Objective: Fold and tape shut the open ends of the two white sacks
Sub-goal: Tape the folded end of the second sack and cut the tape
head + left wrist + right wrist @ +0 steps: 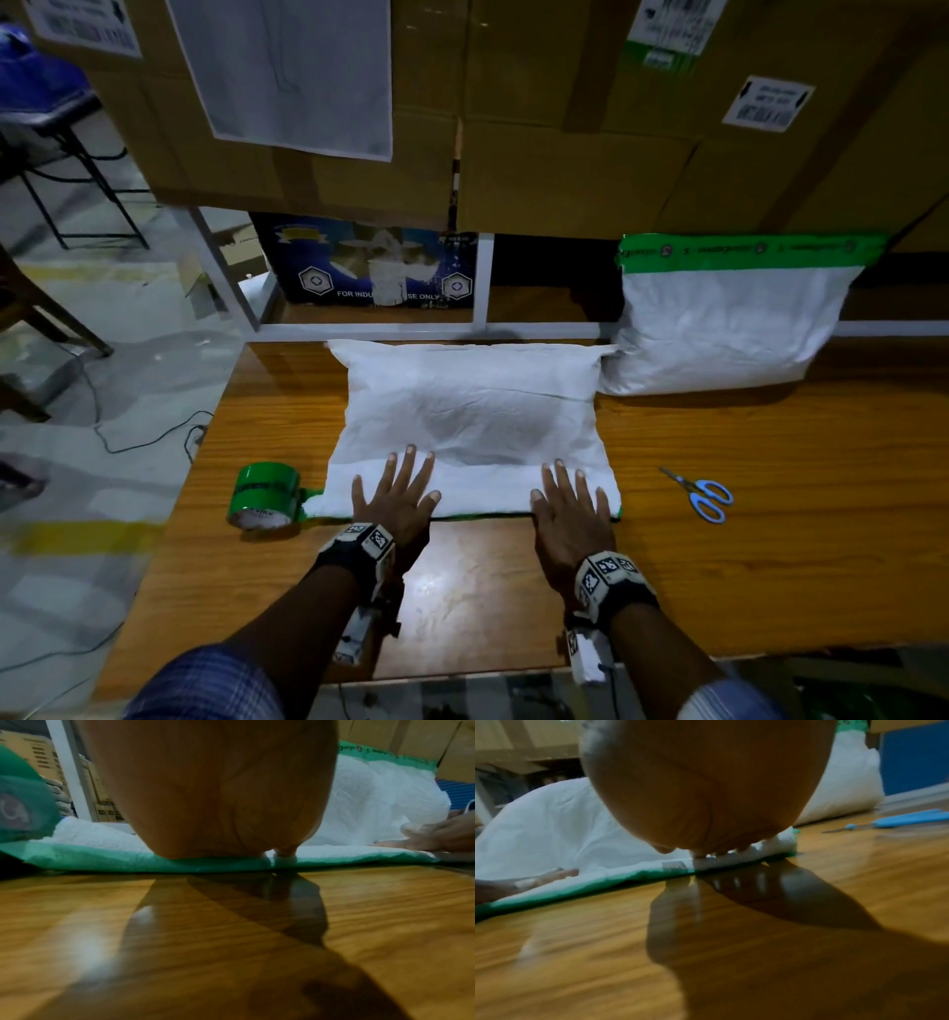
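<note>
Hands flat: left hand [395,493], right hand [570,506] press sack [472,411] fold | box [377,270]: "FOR INDU… USE ONLY"

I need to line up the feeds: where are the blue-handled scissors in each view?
Head: scissors at right on the table, right of the right hand.
Left wrist: not in view.
Right wrist: far right edge.
Shared landmark: the green-taped sack behind them.

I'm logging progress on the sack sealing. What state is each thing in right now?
Near sack: lying flat, end folded over, green tape under the fold.
Far sack: upright, top taped shut.
Tape roll: on table, strip still joined.
Scissors: closed, unused.
Left hand: flat, pressing fold.
Right hand: flat, pressing fold.
</note>
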Available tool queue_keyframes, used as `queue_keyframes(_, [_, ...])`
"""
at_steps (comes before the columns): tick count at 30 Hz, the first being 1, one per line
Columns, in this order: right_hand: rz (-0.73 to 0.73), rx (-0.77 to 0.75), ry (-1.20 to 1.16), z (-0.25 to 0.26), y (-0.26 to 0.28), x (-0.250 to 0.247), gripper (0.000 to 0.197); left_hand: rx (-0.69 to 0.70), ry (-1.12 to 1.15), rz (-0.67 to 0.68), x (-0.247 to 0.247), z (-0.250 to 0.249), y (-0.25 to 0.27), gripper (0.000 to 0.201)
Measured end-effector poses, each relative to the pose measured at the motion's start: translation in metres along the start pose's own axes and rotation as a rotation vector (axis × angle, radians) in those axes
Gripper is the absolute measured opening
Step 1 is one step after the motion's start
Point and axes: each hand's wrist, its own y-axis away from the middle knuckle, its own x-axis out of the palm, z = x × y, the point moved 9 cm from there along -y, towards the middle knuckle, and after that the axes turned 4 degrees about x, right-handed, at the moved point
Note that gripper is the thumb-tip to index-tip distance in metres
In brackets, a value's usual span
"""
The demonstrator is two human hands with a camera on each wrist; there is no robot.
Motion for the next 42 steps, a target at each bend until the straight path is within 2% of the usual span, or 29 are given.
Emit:
queue_keyframes(3, [0.006,0.085,0.007,0.003,-0.003,-0.004,0.064,0.003,-0.020,0.019,-0.004,-0.002,0.003,0.056])
queue_keyframes(5, [-0.065,0.068,0.057,0.024,0.004,-0.016,0.068,0.019,-0.048,-0.005,-0.006,-0.008,0.006,0.057])
queue_keyframes(8, [-0.122,-0.213,0.028,0.096,0.029,-0.015,0.062,0.037,-0.104,-0.038,0.000,-0.014,0.014,0.059])
queue_keyframes(9, [-0.081,-0.286,-0.008,0.116,0.035,-0.004,0.060,0.039,-0.125,-0.029,0.002,-0.013,0.016,0.061])
queue_keyframes(11, [0.019,-0.329,-0.044,0.137,0.037,0.015,0.062,0.054,-0.156,-0.007,0.002,-0.012,0.016,0.069])
queue_keyframes(16, [0.054,-0.323,-0.008,0.103,0.021,0.026,0.055,0.086,-0.014,-0.072,-0.003,-0.003,0.012,0.056])
queue_keyframes(20, [0.011,-0.169,-0.023,0.033,0.006,0.008,0.056,0.096,-0.017,-0.028,0.003,0.005,0.008,0.052])
queue_keyframes(23, [0.001,-0.097,-0.019,0.004,0.002,-0.002,0.055,0.090,-0.021,-0.026,0.000,0.007,0.009,0.051])
queue_keyframes(28, [-0.017,-0.063,-0.015,0.004,0.002,-0.001,0.055,0.009,-0.033,-0.081,-0.003,0.032,0.016,0.057])
queue_keyframes(33, [0.024,-0.047,-0.009,0.006,-0.001,0.002,0.058,0.017,0.051,-0.194,-0.013,0.035,0.035,0.082])
queue_keyframes(35, [0.067,-0.022,-0.005,0.008,-0.007,0.001,0.059,0.002,0.042,-0.310,-0.029,0.036,0.050,0.083])
queue_keyframes(37, [0.111,0.028,0.018,0.015,-0.015,-0.001,0.062,-0.035,0.022,-0.355,-0.030,0.041,0.062,0.077])
queue_keyframes(39, [0.025,0.073,0.057,0.034,-0.018,-0.021,0.059,-0.070,0.055,-0.327,-0.019,0.044,0.069,0.081])
queue_keyframes(40, [-0.102,0.026,0.078,0.056,-0.014,-0.040,0.050,-0.099,0.068,-0.296,-0.012,0.048,0.070,0.085])
queue_keyframes(42, [-0.330,-0.214,0.055,0.120,0.001,-0.075,0.027,-0.134,0.099,-0.242,0.000,0.056,0.067,0.087])
